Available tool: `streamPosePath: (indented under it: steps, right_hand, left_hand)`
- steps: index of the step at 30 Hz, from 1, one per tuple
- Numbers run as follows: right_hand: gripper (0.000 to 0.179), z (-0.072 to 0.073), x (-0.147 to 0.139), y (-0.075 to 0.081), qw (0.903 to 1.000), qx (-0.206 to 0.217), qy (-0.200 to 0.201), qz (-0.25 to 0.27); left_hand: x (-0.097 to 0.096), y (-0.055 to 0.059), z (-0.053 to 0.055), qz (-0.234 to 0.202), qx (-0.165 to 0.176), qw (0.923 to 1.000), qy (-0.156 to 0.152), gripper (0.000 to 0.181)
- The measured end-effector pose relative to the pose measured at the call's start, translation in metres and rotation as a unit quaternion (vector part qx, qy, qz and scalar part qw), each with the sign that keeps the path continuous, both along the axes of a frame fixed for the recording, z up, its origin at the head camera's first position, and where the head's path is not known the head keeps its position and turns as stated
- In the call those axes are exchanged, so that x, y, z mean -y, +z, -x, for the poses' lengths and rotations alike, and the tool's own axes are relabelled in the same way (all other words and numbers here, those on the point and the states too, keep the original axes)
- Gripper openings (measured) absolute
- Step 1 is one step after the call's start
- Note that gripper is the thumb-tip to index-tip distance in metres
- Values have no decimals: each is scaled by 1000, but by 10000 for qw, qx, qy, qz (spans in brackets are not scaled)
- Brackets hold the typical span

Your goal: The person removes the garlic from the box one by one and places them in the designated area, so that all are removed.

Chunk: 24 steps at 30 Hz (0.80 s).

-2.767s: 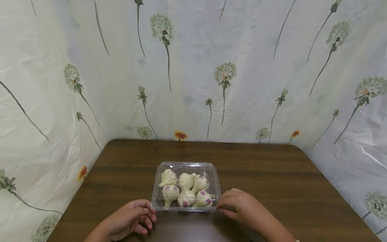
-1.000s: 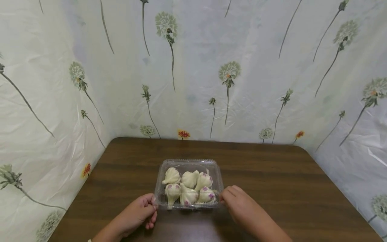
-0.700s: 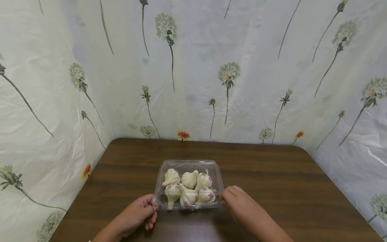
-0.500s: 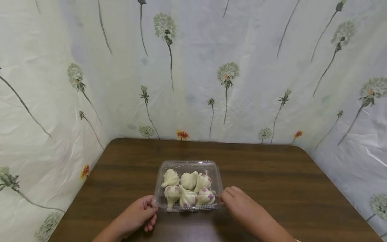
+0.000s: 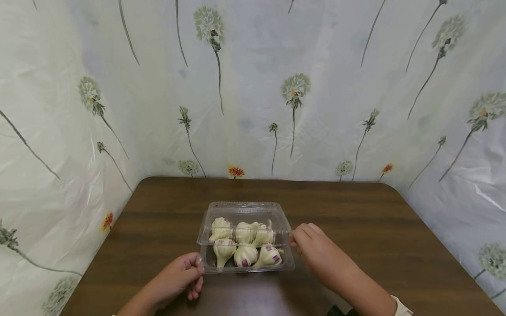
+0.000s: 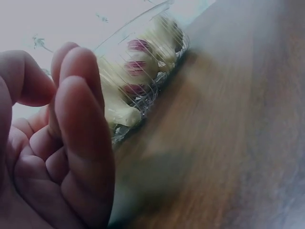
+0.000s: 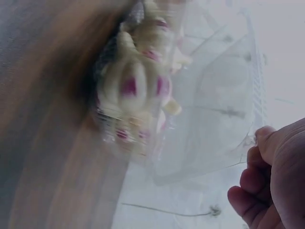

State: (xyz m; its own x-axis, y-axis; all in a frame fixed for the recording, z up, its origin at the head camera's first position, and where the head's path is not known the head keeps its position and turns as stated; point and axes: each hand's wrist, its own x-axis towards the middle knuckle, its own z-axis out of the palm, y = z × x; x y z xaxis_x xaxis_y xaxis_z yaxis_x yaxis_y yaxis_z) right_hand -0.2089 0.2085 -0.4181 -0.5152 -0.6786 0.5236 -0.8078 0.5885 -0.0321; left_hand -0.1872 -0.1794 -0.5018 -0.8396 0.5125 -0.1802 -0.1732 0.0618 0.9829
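Observation:
A clear plastic clamshell container (image 5: 253, 269) stands on the table, its hinge at the far side. Several garlic bulbs (image 5: 223, 249), cream with purple patches, lie inside it in two rows. Its lid (image 5: 245, 210) is partly raised, the front edge up over the back row. My right hand (image 5: 320, 250) pinches the lid's front right corner, plain in the right wrist view, where the lid (image 7: 214, 90) stands away from the bulbs. My left hand (image 5: 179, 276) pinches the base's front left corner between thumb and forefinger. In the left wrist view its fingers (image 6: 83, 119) partly hide the container.
The dark wood-grain table (image 5: 340, 206) reaches back to a pale curtain (image 5: 253, 87) printed with dandelions, which also hangs along both sides. A small dark thing (image 5: 336, 310) shows at the bottom edge beside my right forearm.
My loosely placed hands took hold of the container's front corners. Since half a second ago, my right hand has risen and lifted the lid's front edge; my left hand stays at its corner.

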Motion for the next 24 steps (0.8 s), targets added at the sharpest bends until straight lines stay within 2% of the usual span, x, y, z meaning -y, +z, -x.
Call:
streamPosePath:
  steps: [2, 6, 8, 11, 12, 14, 16, 22, 24]
  right_hand:
    - [9, 1, 0, 3, 10000, -14, -39, 27]
    - [39, 5, 0, 9, 9997, -153, -113, 133]
    - [35, 6, 0, 12, 9995, -171, -204, 193]
    - [9, 9, 0, 15, 9989, -79, -359, 301]
    - [6, 10, 0, 15, 9985, -36, -415, 346]
    - [20, 11, 0, 16, 9978, 41, -499, 437]
    - [26, 13, 1, 17, 9970, 121, -542, 539]
    - [16, 19, 1, 20, 9917, 497, -803, 874]
    - [12, 22, 1, 21, 9896, 586, -880, 972]
  left_hand:
    - [1, -1, 0, -91, 81, 9999, -24, 12]
    - [2, -3, 1, -237, 235, 9994, -83, 9]
    - [2, -3, 1, -280, 294, 9991, -109, 8]
    - [2, -2, 0, -266, 377, 9989, -103, 8]
    - [2, -2, -1, -236, 383, 9989, -89, 7]
    - [2, -1, -1, -154, 402, 9991, -39, 7]
    - [3, 1, -1, -71, 379, 9993, 14, 7]
    - [7, 3, 2, 11, 331, 9994, 90, 8]
    - [9, 4, 3, 22, 327, 9992, 210, 8]
